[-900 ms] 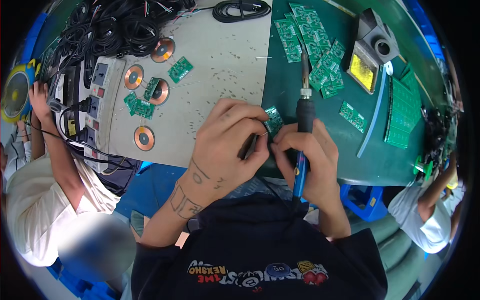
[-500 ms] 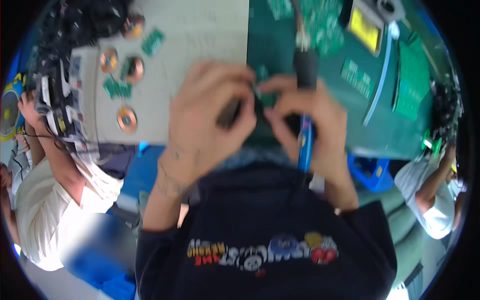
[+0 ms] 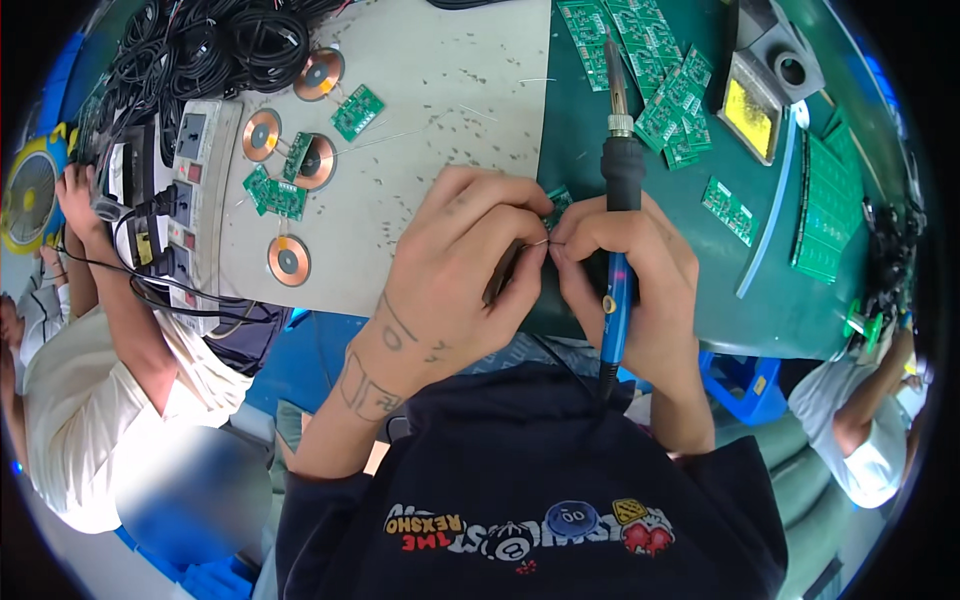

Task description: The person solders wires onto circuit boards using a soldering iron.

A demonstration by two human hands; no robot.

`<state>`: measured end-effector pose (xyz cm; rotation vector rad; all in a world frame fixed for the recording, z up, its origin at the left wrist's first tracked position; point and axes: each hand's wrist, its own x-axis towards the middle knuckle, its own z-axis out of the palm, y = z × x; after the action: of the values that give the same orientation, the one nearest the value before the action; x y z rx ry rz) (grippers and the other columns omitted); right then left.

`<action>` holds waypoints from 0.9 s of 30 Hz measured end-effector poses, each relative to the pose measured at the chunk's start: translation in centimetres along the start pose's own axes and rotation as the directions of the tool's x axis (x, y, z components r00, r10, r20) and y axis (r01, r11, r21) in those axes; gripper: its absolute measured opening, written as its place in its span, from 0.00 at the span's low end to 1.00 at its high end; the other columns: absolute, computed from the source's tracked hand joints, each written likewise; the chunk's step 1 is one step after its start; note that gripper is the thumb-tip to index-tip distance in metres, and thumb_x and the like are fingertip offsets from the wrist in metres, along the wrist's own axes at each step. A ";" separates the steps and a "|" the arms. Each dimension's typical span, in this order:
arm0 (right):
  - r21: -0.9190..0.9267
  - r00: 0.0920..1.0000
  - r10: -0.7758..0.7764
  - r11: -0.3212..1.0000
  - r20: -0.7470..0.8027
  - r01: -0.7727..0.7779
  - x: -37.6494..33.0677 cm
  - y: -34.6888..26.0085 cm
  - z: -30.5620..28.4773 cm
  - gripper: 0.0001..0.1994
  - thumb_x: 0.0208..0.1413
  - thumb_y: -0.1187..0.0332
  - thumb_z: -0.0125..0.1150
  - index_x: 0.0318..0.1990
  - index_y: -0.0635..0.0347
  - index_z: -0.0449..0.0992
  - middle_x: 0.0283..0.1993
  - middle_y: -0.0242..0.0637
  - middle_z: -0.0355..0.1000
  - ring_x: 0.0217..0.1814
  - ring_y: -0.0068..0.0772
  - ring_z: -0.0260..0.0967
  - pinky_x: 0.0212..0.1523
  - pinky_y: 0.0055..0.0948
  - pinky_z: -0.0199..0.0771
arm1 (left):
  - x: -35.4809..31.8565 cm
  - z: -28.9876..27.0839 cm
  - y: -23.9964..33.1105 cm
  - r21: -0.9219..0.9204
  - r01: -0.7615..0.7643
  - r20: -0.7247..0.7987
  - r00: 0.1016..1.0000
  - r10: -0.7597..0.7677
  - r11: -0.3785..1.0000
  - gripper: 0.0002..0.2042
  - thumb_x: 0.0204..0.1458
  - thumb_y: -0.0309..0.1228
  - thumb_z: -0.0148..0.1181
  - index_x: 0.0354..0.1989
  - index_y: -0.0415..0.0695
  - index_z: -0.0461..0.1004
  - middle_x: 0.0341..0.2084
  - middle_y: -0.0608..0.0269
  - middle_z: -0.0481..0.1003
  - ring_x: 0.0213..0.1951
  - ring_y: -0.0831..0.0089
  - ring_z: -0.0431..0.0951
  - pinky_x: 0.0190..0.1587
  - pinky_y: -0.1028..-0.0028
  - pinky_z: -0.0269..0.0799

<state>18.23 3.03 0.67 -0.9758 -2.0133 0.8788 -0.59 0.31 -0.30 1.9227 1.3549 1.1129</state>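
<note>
My left hand [image 3: 465, 250] is closed in a pinch, and the end of a thin wire [image 3: 547, 242] shows at its fingertips. Almost touching it, my right hand [image 3: 640, 265] pinches towards the same wire. A soldering iron [image 3: 616, 300] with a blue handle and black grip is held in my right hand, its metal tip pointing away from me. Just beyond the fingertips lies a small green circuit board [image 3: 559, 203], partly hidden by my fingers. What else sits inside the left fingers is hidden.
Copper coils [image 3: 289, 260] and small boards [image 3: 358, 112] lie on the pale sheet at left, near a power strip [image 3: 205, 180] and black cables [image 3: 215, 50]. More green boards [image 3: 675, 105], an iron stand with yellow sponge [image 3: 750, 120] and a blue-white strip [image 3: 768, 205] lie right.
The fingertips of both hands have come together from a small gap, and the thin wire now shows between them. The soldering iron stays in my right hand. The whole view has shifted slightly.
</note>
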 end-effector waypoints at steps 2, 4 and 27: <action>-0.031 1.000 0.007 1.000 0.004 -0.007 0.1 0.0 0.2 0.17 0.41 0.89 0.68 0.37 0.58 0.74 0.36 0.38 0.80 0.37 0.36 0.74 0.41 0.31 0.75 | -0.1 0.2 -0.1 -0.002 0.005 -0.014 1.000 -0.005 1.000 0.09 0.42 0.16 0.66 0.32 0.41 0.77 0.45 0.62 0.82 0.45 0.62 0.77 0.50 0.67 0.76; -0.038 1.000 -0.003 0.999 -0.005 0.003 0.2 0.1 0.4 0.17 0.41 0.88 0.69 0.37 0.58 0.74 0.36 0.36 0.79 0.35 0.35 0.71 0.40 0.30 0.73 | 0.0 0.2 -0.2 0.010 -0.019 -0.022 1.000 0.019 1.000 0.09 0.42 0.16 0.66 0.32 0.41 0.77 0.45 0.62 0.81 0.45 0.62 0.77 0.48 0.68 0.75; -0.111 0.973 -0.134 0.987 -0.187 0.115 -6.5 0.1 -3.6 0.14 0.56 0.73 0.69 0.49 0.67 0.85 0.31 0.40 0.75 0.23 0.30 0.63 0.30 0.30 0.68 | 1.1 -0.4 0.6 0.098 0.136 -0.010 0.991 -0.136 0.986 0.09 0.34 0.14 0.66 0.24 0.41 0.77 0.38 0.67 0.82 0.38 0.70 0.75 0.41 0.73 0.73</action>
<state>24.16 -1.43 0.48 -0.9394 -1.9420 0.5968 -0.45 1.06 0.73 1.8654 1.5441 1.0001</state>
